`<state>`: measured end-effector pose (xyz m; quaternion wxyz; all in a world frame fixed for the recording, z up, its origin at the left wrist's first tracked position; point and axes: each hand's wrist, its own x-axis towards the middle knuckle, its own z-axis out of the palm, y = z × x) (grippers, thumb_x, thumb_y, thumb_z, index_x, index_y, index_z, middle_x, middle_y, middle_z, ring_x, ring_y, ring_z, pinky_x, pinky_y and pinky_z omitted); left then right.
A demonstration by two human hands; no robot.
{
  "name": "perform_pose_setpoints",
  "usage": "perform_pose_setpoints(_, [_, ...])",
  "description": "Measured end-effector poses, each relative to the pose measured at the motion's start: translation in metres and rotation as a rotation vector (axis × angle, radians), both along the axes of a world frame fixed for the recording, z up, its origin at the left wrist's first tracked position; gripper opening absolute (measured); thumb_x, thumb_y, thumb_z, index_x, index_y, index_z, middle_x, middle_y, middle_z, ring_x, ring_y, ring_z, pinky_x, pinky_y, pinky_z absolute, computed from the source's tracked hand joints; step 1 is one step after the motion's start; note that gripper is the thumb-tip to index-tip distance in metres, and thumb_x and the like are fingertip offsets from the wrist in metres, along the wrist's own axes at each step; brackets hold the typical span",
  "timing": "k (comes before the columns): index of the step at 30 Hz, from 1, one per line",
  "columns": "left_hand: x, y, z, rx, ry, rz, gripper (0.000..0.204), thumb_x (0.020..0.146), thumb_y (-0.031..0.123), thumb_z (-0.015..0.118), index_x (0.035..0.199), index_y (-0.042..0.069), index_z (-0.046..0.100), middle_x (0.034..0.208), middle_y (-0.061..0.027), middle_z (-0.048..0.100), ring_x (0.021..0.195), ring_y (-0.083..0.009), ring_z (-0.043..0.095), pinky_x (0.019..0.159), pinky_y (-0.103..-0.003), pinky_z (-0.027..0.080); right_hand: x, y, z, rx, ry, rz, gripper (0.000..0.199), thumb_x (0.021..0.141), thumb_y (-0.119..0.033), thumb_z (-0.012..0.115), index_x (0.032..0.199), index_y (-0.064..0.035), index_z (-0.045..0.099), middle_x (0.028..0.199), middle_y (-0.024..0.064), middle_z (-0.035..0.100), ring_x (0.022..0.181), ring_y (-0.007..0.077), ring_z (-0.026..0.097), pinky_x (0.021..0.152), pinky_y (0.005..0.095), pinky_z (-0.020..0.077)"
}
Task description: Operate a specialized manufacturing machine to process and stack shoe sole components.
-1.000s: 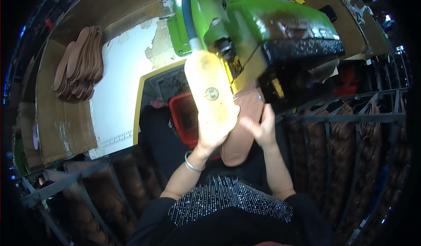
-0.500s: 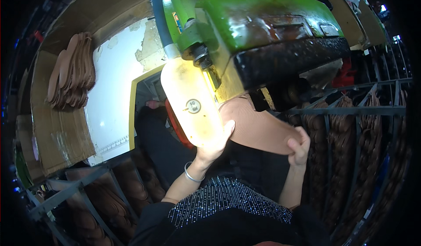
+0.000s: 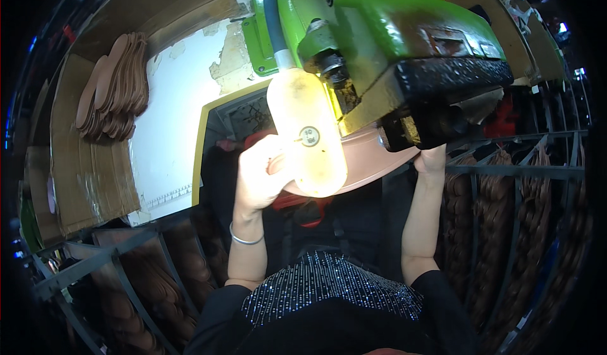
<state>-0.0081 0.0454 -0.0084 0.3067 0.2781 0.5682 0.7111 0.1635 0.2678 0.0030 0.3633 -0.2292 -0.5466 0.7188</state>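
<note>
Both hands pinch the pink sole piece (image 3: 370,165) under the green machine (image 3: 392,45): left hand (image 3: 259,178), right hand (image 3: 432,160); pressing apparently mid-way, removal left.

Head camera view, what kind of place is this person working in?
Probably a shoe-making workshop. Both hands hold a pinkish sole-shaped piece up against a green machine, a stack of brown soles lies on the bench, and metal racks hold more brown pieces.

Sole (image 3: 373,162) under machine head (image 3: 404,45), between left hand (image 3: 259,178) and right hand (image 3: 431,160); sole stack (image 3: 114,89) far left.
</note>
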Motion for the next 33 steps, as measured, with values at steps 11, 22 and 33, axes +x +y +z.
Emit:
perform_pose_setpoints(11, [-0.028,-0.08,-0.025,-0.065,-0.16,0.054,0.021,0.074,-0.001,0.069,0.086,0.0,0.053,0.083,-0.0084,0.064,0.075,-0.0096,0.059,0.072,-0.023,0.046,-0.037,-0.063,-0.008,0.124,0.067,0.161,0.041,0.078,0.004,0.062,0.116,0.0029,0.048,0.082,-0.0036,0.056,0.066,0.0002,0.046,0.062,0.0159,0.0388])
perform_pose_setpoints(22, [0.091,-0.064,-0.075,-0.337,-0.208,-0.169,0.021,0.076,0.0,0.07,0.091,-0.003,0.056,0.088,-0.007,0.064,0.082,-0.0096,0.061,0.074,-0.025,0.052,-0.055,-0.072,-0.008,0.202,-0.142,0.301,0.022,0.072,0.009,0.067,0.084,0.0048,0.049,0.077,0.0061,0.058,0.07,0.0136,0.06,0.065,0.0236,0.0493])
perform_pose_setpoints(33, [-0.058,-0.048,-0.041,-0.321,0.404,0.351,0.03,0.082,0.006,0.065,0.11,0.0,0.056,0.104,-0.0092,0.061,0.093,-0.0182,0.058,0.081,-0.03,0.047,0.025,0.013,0.055,0.56,-0.215,-0.655,0.028,0.088,-0.01,0.059,0.113,0.0005,0.05,0.083,0.0076,0.066,0.067,0.0099,0.061,0.057,0.0209,0.0474])
